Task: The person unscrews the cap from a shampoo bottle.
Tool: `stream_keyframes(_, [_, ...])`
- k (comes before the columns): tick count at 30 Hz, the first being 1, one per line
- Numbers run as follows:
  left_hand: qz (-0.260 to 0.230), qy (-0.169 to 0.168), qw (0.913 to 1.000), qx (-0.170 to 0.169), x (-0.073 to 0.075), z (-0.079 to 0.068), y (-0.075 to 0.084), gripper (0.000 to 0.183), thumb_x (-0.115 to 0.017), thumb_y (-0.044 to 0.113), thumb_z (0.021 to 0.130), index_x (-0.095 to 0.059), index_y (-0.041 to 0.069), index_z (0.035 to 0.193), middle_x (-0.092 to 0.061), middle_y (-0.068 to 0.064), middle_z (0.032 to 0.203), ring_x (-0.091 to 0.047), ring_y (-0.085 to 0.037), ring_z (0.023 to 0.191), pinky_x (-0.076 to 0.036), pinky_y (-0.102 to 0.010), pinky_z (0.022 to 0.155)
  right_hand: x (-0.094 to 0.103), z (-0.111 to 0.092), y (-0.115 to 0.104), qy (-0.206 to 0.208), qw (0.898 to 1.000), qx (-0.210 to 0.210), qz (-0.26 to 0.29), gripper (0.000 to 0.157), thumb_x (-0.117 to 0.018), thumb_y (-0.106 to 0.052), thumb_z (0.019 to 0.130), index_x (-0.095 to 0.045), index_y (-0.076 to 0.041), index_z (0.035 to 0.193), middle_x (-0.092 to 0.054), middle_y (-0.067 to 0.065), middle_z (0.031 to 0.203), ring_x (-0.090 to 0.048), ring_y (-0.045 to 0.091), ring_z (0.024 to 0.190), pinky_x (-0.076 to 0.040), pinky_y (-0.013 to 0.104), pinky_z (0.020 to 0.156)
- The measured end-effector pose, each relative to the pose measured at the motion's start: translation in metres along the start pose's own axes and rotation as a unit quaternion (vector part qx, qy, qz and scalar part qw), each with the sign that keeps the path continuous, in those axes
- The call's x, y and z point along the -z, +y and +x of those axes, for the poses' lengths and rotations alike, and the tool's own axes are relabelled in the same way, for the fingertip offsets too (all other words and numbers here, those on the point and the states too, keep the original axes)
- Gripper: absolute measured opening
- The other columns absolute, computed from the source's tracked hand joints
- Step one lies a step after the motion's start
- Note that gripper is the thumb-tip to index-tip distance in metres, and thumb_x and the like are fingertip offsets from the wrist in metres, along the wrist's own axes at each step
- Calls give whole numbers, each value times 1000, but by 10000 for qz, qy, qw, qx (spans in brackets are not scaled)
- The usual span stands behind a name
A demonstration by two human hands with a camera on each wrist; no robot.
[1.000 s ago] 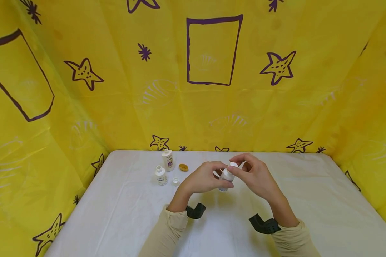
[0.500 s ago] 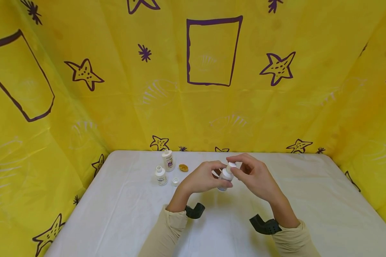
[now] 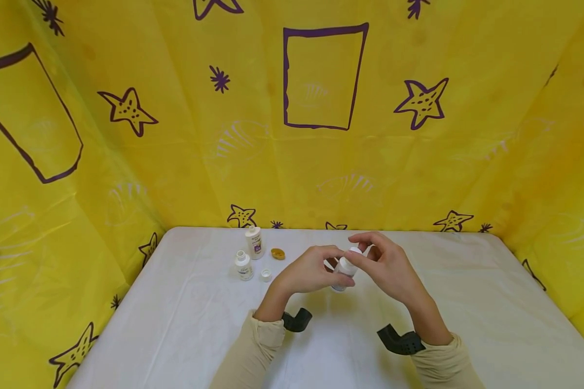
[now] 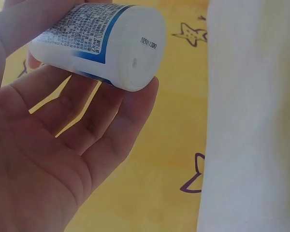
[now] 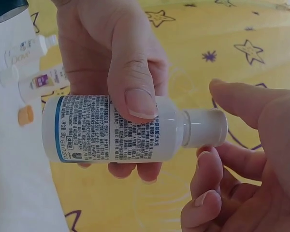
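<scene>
In the head view both hands meet over the table around a small white bottle (image 3: 344,267). My left hand (image 3: 309,268) grips its body, the thumb across the printed label in the right wrist view. Tilted off the table, it shows its round base (image 4: 140,48) in the left wrist view. My right hand (image 3: 382,265) has its fingers curled about the white cap (image 5: 208,127) on the bottle's neck. One fingertip touches the cap's underside in the right wrist view, while the thumb appears slightly apart from it.
To the left stand a white Dove bottle (image 3: 244,266) and a taller white bottle (image 3: 255,243) with a purple label, both uncapped. Beside them lie a white cap (image 3: 265,275) and an orange cap (image 3: 278,254). Yellow patterned curtain (image 3: 199,162) surrounds the white table (image 3: 175,324).
The right fingers have shifted slightly around the cap, left and then back right. The bottle has moved only a little. Left hand keeps its hold; the things on the table are unmoved.
</scene>
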State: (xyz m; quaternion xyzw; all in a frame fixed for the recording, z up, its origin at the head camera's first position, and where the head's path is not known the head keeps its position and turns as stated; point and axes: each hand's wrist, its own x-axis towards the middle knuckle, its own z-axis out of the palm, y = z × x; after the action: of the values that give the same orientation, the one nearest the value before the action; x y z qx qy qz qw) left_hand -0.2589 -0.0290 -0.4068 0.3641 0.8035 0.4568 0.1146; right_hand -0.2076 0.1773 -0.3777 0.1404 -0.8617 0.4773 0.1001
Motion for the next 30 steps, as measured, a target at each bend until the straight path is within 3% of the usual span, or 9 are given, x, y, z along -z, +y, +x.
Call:
stream_keyframes(10, [55,46,10000,-27,1,-1,-1,30,-81,35,87,-71,27,114,-69,10,98,-63,-9,88,-56,-24,74,1,-1,1,-105,9997,225,45,26,-75,-23,94,-69,-19,120,-64,5,105,-48,12,59,-42,25,53])
stream_keyframes(16, [22,115,9999,-34,2,0,-1,27,-82,33,86,-72,24,110,-69,9,97,-64,-13,89,-56,-23,74,2,-1,1,-179,9988,420,192,26,-72,-15,95,-69,-18,121,-64,4,92,-47,12,57,-42,25,52])
stream_keyframes(23, [-41,92,9999,82,1,-1,0,27,-82,32,86,-72,25,111,-69,9,99,-64,-16,92,-55,-24,75,4,-2,1,-292,9984,366,325,28,-68,-8,97,-68,-15,124,-70,6,108,-48,13,58,-43,25,53])
stream_keyframes(26, [-87,92,9999,90,1,-1,1,28,-82,31,87,-72,24,112,-69,9,99,-65,-21,94,-55,-24,75,4,-2,0,-326,9984,348,301,29,-68,-9,97,-67,-16,125,-69,7,103,-49,13,59,-43,25,53])
stream_keyframes(30, [-53,70,10000,13,1,-1,0,29,-81,32,88,-72,26,115,-69,10,98,-65,-19,93,-55,-23,77,4,-3,-1,-334,9988,244,255,31,-73,-20,95,-67,-19,126,-68,7,110,-51,13,60,-44,26,54])
